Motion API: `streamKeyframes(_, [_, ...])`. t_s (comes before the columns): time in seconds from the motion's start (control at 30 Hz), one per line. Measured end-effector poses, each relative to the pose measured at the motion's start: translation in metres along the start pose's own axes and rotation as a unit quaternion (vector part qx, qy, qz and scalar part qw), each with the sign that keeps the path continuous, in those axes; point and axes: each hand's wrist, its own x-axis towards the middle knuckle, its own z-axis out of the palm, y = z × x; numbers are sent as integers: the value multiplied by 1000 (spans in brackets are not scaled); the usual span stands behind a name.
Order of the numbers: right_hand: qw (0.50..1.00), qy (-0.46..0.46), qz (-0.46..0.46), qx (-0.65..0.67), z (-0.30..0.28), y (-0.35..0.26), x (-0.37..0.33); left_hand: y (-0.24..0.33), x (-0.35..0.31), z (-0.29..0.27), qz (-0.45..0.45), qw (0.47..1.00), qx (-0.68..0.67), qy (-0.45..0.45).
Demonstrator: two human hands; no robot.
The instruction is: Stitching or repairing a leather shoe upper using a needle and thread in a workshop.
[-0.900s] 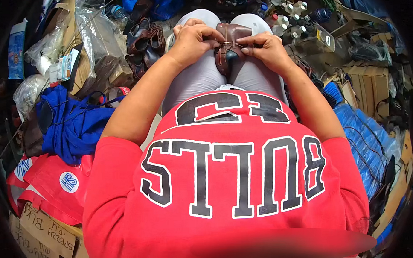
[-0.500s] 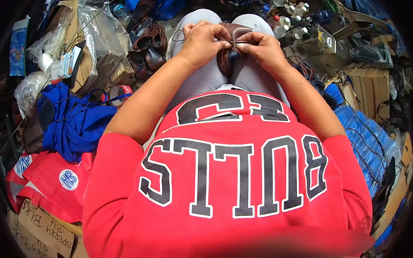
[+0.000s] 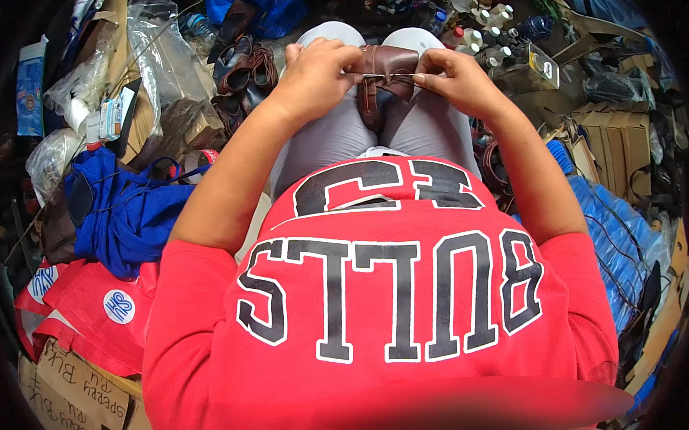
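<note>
A brown leather shoe (image 3: 388, 62) rests between my grey-trousered knees, its dark opening turned toward me. A thin lace (image 3: 380, 76) runs taut across the shoe from one hand to the other. My left hand (image 3: 319, 76) is closed in a pinch on the lace at the shoe's left side. On the other side, my right hand (image 3: 455, 79) pinches the lace between thumb and forefinger. The lace meets at the middle of the shoe's front; whether it is knotted there is too small to tell.
Several dark brown shoes (image 3: 239, 66) lie beyond my left knee. Small bottles with white and red caps (image 3: 471, 39) stand past my right knee. Blue cloth (image 3: 125, 209) and a red bag (image 3: 95, 306) are at my left; blue plastic (image 3: 611, 238) and cardboard (image 3: 618, 149) at my right.
My hands have moved apart, left hand to the left and right hand to the right, drawing the lace out straight. More of the shoe shows between them.
</note>
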Motion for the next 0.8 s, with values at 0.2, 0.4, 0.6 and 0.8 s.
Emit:
streamKeyframes(0.2, [933, -78, -69, -344, -8, -31, 3, 33, 14, -6, 70, 966, 208, -136])
streamKeyframes(0.4, [932, -79, -88, -342, 3, -33, 5, 33, 19, -1, 87, 959, 219, -159])
streamKeyframes(0.6, [928, -103, -113, -340, 9, -22, 13, 25, 15, -1, 72, 957, 205, -191])
streamKeyframes(0.8, [926, -63, -100, -358, -19, 12, -11, -17, -16, -34, 72, 961, 207, -168])
